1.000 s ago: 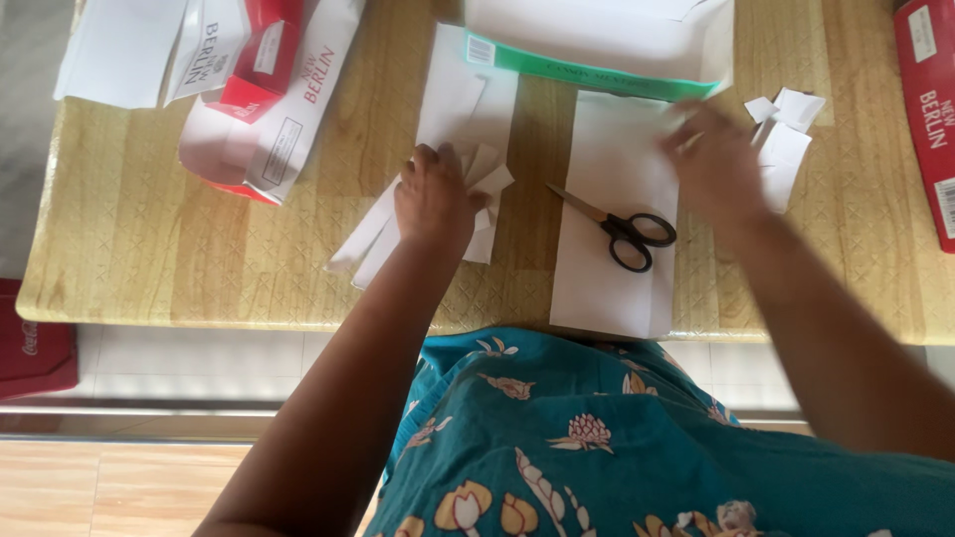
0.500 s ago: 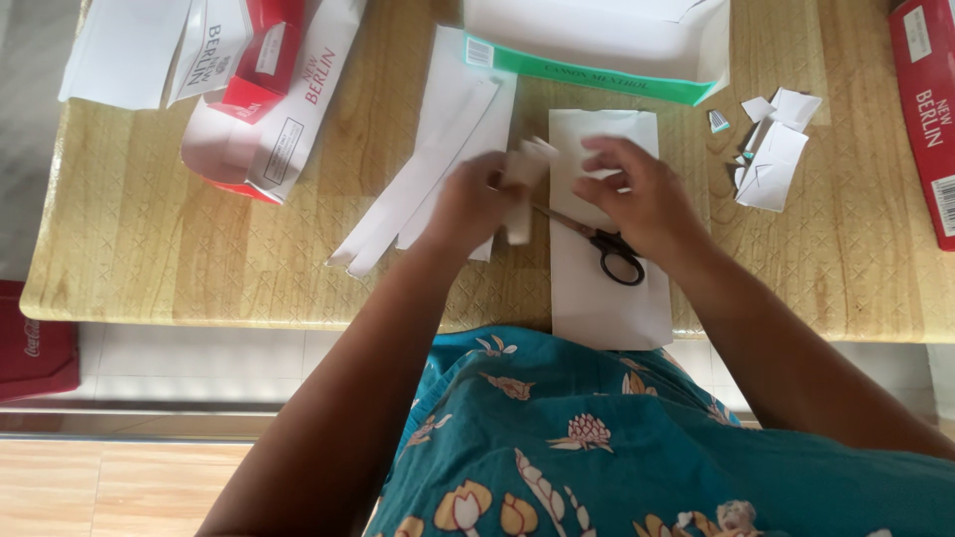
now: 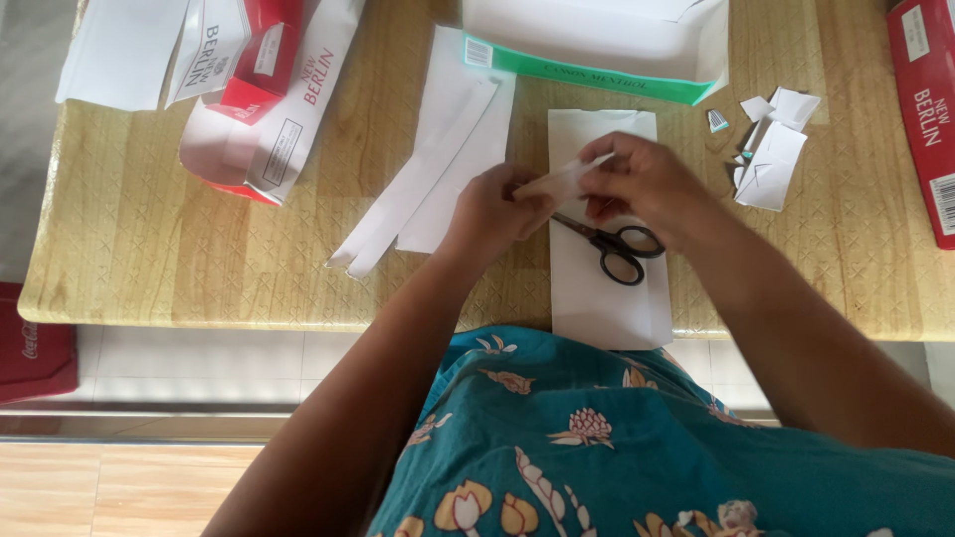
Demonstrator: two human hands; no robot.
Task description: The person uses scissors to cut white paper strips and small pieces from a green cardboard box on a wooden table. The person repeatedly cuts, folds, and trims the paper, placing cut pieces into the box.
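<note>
Head view: we hold white paper strip point(image 3: 565, 181) between both hands above worktop point(image 3: 149, 249). Left hand point(image 3: 494, 211) fingers clamped on lower-left end, right hand point(image 3: 645, 184) fingers clamped on upper-right end. Strip's long axis runs diagonal, rising toward right. Black-handled scissors point(image 3: 614, 242) lie just below on white sheet point(image 3: 607, 298), blades pointing upper left.
</note>
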